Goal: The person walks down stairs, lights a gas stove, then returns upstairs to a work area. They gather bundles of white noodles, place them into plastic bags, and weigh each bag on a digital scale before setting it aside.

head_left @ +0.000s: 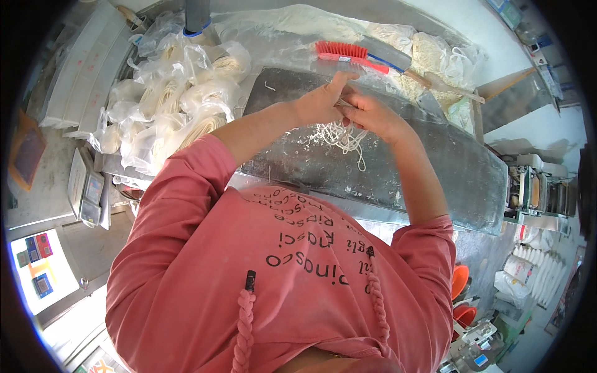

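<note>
My left hand (pixel 326 100) and my right hand (pixel 373 114) meet above a dark, flour-dusted board (pixel 447 168). Thin white strands (pixel 343 135) are pinched between the fingers of both hands; whether they are string or noodles I cannot tell. Below my fingers the strands hang in a loose tangle, with one loop trailing towards me. My left index finger points out to the right, and part of the grip is hidden by my fingers. To the left of the board lie clear plastic bags holding bundles of pale noodles (pixel 161 100).
Beyond the board lie a red-bristled brush (pixel 340 50), a wooden-handled scraper (pixel 431 105) and a bag of pale crumbs (pixel 429 51). A roller machine (pixel 536 186) stands at the right end. A scale (pixel 91 196) is at the left, and a dark post (pixel 198 18) rises behind the bags.
</note>
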A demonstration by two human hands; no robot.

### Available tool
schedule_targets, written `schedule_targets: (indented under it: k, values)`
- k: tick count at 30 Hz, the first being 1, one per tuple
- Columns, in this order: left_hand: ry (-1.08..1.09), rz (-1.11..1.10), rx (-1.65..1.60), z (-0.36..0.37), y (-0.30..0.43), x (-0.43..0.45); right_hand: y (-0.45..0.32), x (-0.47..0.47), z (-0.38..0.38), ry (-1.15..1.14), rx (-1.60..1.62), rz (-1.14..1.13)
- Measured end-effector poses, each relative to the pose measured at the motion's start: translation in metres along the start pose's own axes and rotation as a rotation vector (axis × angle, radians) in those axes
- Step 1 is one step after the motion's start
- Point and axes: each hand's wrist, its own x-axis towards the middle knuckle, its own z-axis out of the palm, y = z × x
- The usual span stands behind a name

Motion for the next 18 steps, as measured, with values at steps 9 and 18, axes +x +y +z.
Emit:
schedule_targets:
  k: [9, 18]
  values:
    - [-0.096, -0.377, 0.305, -0.020, 0.041, 0.001, -0.015, 0.003, -0.009, 0.201, -0.609, -0.050]
    - [-0.129, -0.471, 0.548, -0.026, 0.043, -0.003, 0.003, 0.014, 0.010, 0.237, -0.611, -0.168]
